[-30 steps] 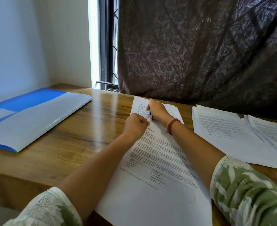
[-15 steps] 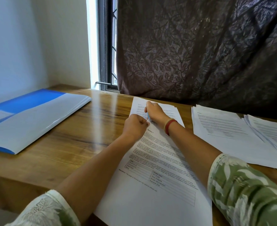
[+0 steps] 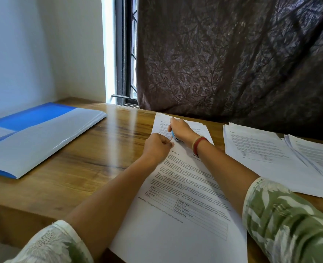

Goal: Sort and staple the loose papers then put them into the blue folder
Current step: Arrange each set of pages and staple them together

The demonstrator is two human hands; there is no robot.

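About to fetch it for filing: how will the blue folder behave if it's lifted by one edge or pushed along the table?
The blue folder looks thin and flat, so it would probably sag if lifted by one edge. Its glossy cover and the shiny table suggest it slides easily. Likely light, since it lies nearly flat.

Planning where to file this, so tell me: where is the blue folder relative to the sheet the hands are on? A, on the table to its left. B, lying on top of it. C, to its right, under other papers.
A: the blue folder lies flat on the table left of the sheet, where the left hand pinches a corner and the right hand holds a blue stapler; bare wood separates them.
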